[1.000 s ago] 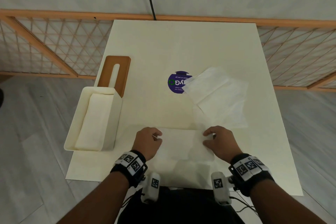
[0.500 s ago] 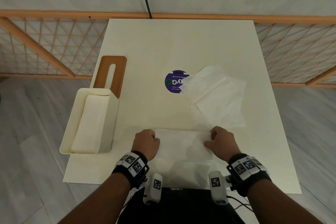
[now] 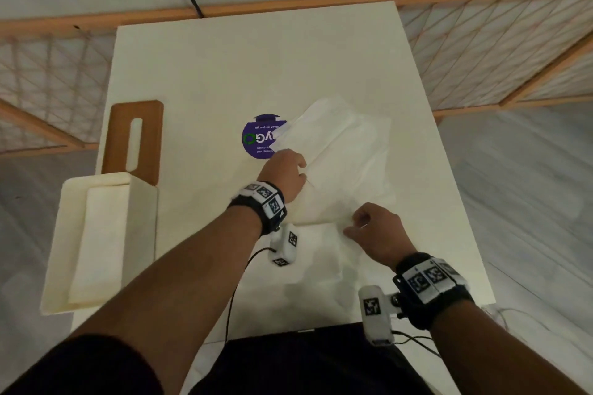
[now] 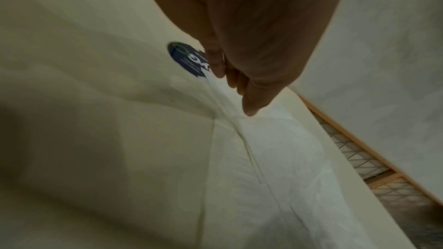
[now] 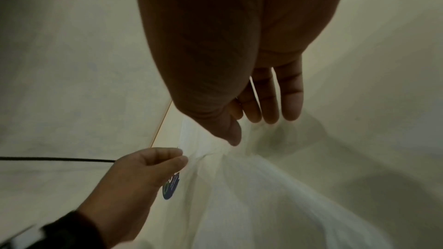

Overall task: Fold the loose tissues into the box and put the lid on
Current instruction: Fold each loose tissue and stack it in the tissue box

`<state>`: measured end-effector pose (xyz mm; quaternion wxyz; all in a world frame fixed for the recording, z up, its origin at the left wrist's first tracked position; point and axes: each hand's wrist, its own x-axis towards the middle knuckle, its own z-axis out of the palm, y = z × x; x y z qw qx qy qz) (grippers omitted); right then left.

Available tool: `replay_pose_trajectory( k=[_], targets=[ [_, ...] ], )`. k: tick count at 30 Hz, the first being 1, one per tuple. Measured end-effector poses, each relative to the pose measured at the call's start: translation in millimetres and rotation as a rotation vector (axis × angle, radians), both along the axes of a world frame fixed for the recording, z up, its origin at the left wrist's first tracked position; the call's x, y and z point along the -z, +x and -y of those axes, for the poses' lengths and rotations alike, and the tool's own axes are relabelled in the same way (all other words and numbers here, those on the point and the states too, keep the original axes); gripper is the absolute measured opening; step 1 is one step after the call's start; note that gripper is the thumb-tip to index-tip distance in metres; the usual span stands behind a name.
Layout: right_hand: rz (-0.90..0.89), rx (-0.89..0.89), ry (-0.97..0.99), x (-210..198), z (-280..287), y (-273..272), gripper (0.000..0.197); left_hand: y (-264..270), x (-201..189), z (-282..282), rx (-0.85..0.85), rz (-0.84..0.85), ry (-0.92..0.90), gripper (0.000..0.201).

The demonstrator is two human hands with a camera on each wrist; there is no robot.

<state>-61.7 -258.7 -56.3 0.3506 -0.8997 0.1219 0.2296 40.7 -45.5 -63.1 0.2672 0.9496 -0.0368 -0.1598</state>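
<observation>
Hands are both on the loose tissues now, the pile spread from the middle of the surface toward its right edge. I make out at least two overlapping sheets, and the exact count can't be told. Left hand has fingers curled, pinching the pile's left edge beside one round purple sticker. Right hand pinches the near corner between thumb and forefinger, its other fingers hanging loose in the right wrist view. One folded tissue lies flat by the near edge, under the right hand. One cream box sits open at the near left corner, overhanging the left edge, with a folded stack inside. One brown slotted lid lies flat just behind the box.
</observation>
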Motion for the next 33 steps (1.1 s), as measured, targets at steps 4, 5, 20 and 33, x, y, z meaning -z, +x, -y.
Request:
replay_pose_trajectory(
  k=[4, 5, 20, 33],
  targets=[
    [0.004, 0.021, 0.026, 1.7, 17.1, -1.4, 0.017, 22.7, 14.4, 19.0, 0.069, -0.018, 0.113, 0.025],
    [0.003, 0.026, 0.027, 2.2, 21.0, -1.5, 0.017, 24.2, 16.0, 21.1, 0.084, -0.011, 0.142, 0.023],
    [0.115, 0.124, 0.241, -44.8, 19.2, 44.2, 0.017, 50.4, -86.7, -6.1, -0.583, 0.061, -0.562, 0.034],
    [0.131, 0.134, 1.062, -129.2, -97.2, 44.0, 0.044, -75.9, -139.1, -12.2, -0.398, 0.032, -0.71, 0.017]
  ],
)
